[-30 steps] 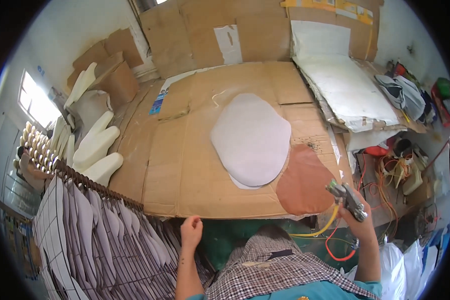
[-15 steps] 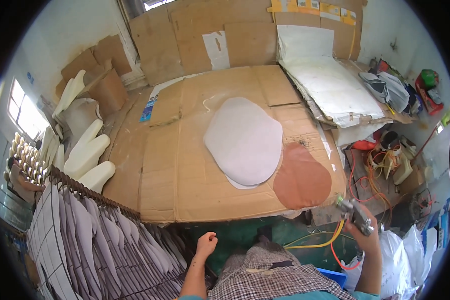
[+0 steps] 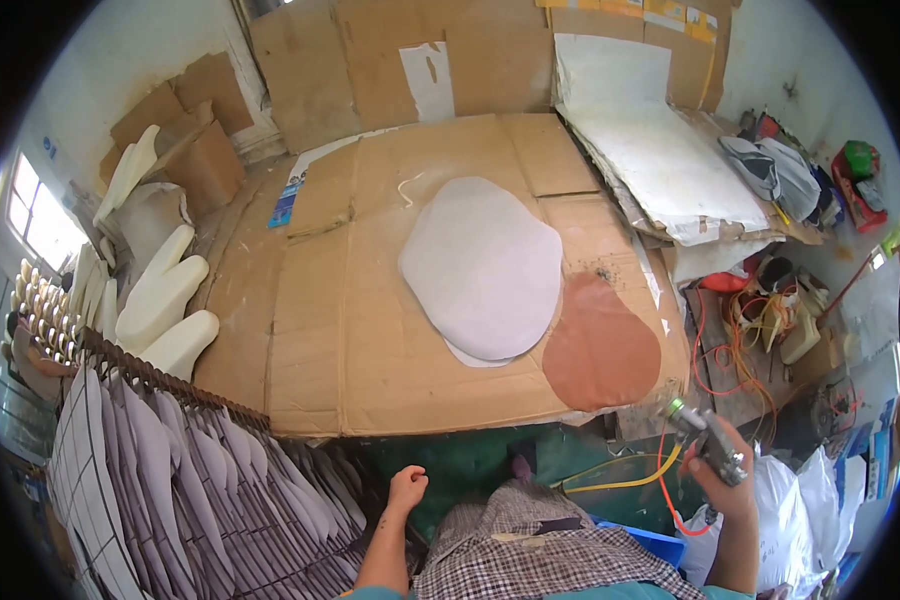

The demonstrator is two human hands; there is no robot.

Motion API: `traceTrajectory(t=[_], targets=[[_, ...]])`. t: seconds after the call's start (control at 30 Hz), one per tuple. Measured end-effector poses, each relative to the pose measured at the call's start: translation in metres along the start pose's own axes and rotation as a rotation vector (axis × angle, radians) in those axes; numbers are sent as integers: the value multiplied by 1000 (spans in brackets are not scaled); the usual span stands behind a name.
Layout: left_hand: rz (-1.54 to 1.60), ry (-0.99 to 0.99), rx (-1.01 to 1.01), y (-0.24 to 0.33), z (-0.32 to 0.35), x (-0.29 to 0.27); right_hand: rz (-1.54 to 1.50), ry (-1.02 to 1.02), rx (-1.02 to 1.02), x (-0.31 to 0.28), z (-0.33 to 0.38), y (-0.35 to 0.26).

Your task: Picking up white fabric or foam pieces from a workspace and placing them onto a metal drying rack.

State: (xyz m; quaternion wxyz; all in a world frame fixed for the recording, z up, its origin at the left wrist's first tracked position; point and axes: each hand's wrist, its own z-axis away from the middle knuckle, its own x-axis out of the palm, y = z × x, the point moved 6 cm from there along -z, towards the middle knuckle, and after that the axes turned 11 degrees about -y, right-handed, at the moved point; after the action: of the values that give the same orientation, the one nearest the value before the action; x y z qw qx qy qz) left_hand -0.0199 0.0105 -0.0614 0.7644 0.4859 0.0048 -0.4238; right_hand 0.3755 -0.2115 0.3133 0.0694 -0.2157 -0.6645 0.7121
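My right hand [image 3: 727, 475] is wrapped round a metal spray gun [image 3: 705, 440] with a green tip, held off the table's near right corner. A yellow hose and an orange hose [image 3: 667, 492] hang from the gun. My left hand [image 3: 408, 488] is curled closed in front of the table edge, apart from everything, with nothing visible in it. On the cardboard-covered table [image 3: 305, 340] lies a stack of pale grey rounded sheets [image 3: 485, 270], the lowest one poking out at the near side. A reddish-brown rounded sheet [image 3: 602, 345] lies flat to their right, close to the spray gun.
A wire rack [image 3: 185, 480] of hanging grey pieces stands at near left. Cream foam shapes [image 3: 165, 300] lean beyond it. At right are a white-covered board [image 3: 665, 165], tangled orange hoses [image 3: 735, 345] and white plastic bags [image 3: 785, 520]. Cardboard panels line the back wall.
The view has shifted slightly, so the table and sheets sit a little higher in it. My right hand and the spray gun have tilted slightly. Both hands stay closed as before.
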Motion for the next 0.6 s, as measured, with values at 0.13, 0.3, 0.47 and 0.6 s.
traceTrajectory(t=[0.13,0.3,0.47,0.6], targets=[[12,19,-22,4,-9,4,218,42,61,-28,-3,2],[26,3,-18,24,-24,13,116,-225,115,-5,-17,5],[5,-8,9,47,-39,20,-25,-180,5,15,-61,15],[-33,28,102,62,-48,20,-110,-83,-116,1,-88,10]])
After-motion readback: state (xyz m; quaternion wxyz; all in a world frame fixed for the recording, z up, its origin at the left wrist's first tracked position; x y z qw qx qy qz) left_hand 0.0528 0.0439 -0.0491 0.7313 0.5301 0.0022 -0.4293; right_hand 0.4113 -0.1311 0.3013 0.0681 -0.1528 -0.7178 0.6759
